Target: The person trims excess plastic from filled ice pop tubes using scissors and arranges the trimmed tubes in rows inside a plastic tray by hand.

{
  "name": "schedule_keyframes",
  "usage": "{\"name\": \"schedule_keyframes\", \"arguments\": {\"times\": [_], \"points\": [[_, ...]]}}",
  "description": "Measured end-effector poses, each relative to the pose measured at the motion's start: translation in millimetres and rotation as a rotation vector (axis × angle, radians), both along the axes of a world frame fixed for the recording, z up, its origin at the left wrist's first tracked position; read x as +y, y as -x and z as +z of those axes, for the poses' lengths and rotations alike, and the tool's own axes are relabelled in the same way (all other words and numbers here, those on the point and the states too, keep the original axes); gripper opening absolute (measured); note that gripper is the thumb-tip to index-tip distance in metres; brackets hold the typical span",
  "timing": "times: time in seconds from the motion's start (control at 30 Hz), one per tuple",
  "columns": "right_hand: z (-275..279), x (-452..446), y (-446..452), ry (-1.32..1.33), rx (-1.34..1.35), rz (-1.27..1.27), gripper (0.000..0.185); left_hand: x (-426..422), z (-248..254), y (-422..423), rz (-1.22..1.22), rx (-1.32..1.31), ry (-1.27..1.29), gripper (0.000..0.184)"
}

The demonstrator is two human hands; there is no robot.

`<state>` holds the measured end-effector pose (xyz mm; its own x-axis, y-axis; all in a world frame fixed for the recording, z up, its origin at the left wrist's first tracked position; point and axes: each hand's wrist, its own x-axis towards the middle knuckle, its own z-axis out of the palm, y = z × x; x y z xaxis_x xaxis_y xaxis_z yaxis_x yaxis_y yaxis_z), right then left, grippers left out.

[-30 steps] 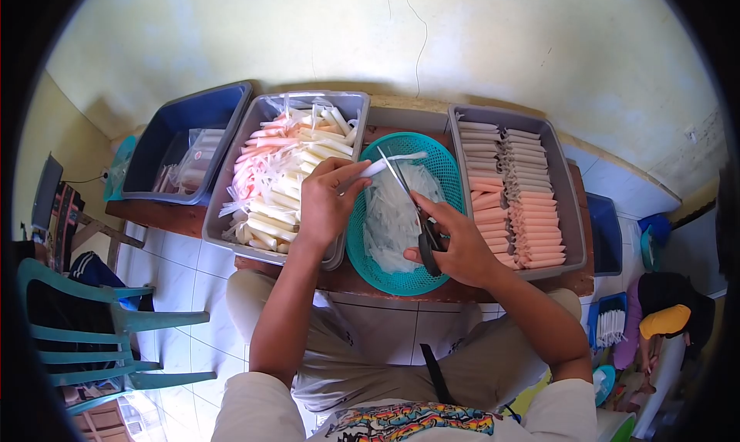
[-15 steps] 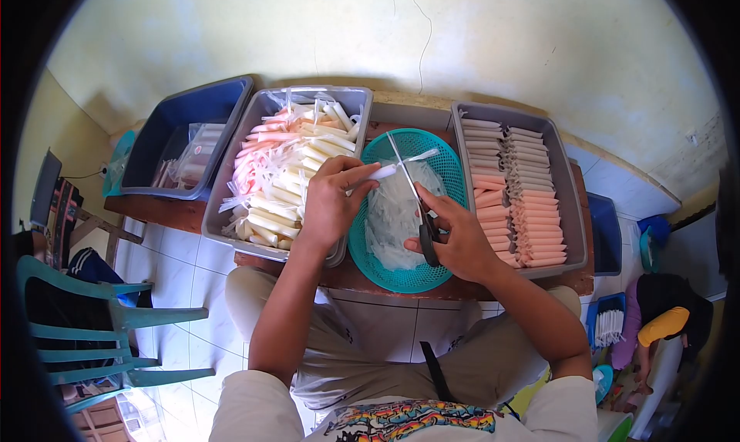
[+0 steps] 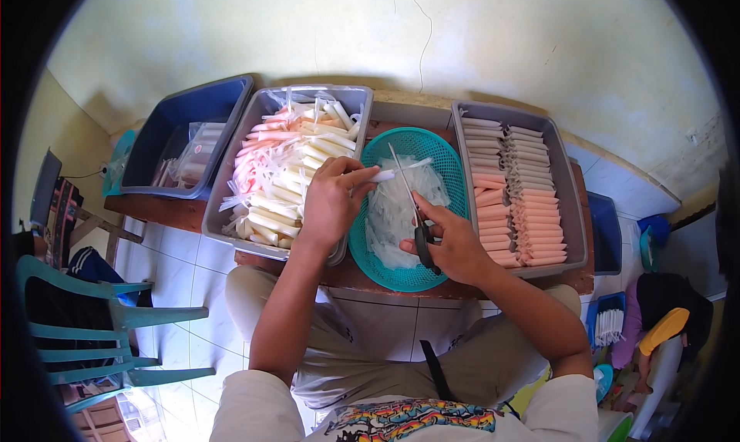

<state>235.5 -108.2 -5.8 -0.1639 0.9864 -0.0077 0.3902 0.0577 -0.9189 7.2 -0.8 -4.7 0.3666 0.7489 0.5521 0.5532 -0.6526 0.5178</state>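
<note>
My left hand [image 3: 337, 198] is closed on a white wrapped stick [image 3: 382, 177], whose clear plastic tail points right over a teal basket [image 3: 356, 245]. My right hand [image 3: 449, 242] grips black-handled scissors [image 3: 420, 225], their blades slanting up to the left across the plastic tail. Clear plastic scraps [image 3: 401, 218] lie in the basket below. To the left, a grey bin [image 3: 212, 225] holds loose pink and cream wrapped sticks [image 3: 270, 203]. On the right, another grey bin [image 3: 573, 203] holds two columns of pale and pink sticks [image 3: 539, 211].
A dark blue bin [image 3: 142, 161] with packed bags stands at the far left of the wooden bench [image 3: 158, 213]. A green plastic chair [image 3: 116, 319] is at the lower left. Another person [image 3: 669, 319] bends at the right, beside a blue tray [image 3: 593, 322] of white sticks.
The basket and bins appear slightly higher than in the earliest frame. The scissors have shifted slightly around the plastic tail, and the stick has moved a little right and down.
</note>
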Motion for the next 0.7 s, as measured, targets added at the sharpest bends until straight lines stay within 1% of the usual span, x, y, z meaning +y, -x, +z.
{"name": "schedule_keyframes", "arguments": {"times": [0.03, 0.1, 0.13, 0.2, 0.23, 0.3, 0.43, 0.5, 0.53, 0.6, 0.63, 0.7], "points": [[1, -1, 0, 0.000, 0.000, -0.001, 0.099, 0, 0, 0, -0.001, 0.000, 0.000, 0.035], [3, -2, 1, 0.102, 0.086, 0.004, 0.098, 0, -1, 0, -0.008, 0.032, -0.014, 0.034], [4, -3, 1, 0.101, 0.087, 0.004, 0.098, 0, -2, 0, -0.008, 0.033, -0.015, 0.034], [5, -4, 1, 0.207, 0.154, -0.009, 0.098, 0, -2, 1, 0.002, 0.051, -0.009, 0.033], [3, -3, 1, 0.205, 0.156, -0.009, 0.098, 0, -3, 2, 0.002, 0.053, -0.011, 0.033], [-5, -1, -1, 0.128, 0.034, -0.014, 0.097, 2, -2, 3, 0.001, 0.052, -0.034, 0.034], [-6, 0, -1, 0.134, 0.044, -0.023, 0.098, 1, 0, 3, 0.019, 0.054, -0.033, 0.035], [-8, 2, -1, 0.100, -0.066, -0.018, 0.100, 0, 1, 3, 0.008, 0.036, -0.035, 0.033], [-7, 3, 0, 0.101, -0.066, -0.018, 0.100, 0, 1, 4, 0.008, 0.036, -0.034, 0.033], [-2, 4, 2, 0.030, -0.265, -0.010, 0.100, 1, 0, 3, 0.033, -0.043, 0.060, 0.031], [1, 6, 4, 0.029, -0.264, -0.013, 0.100, 2, 1, 4, 0.030, -0.042, 0.059, 0.031], [5, 10, 8, 0.042, -0.404, -0.017, 0.099, 3, 5, 3, 0.026, -0.088, 0.020, 0.030]]}}
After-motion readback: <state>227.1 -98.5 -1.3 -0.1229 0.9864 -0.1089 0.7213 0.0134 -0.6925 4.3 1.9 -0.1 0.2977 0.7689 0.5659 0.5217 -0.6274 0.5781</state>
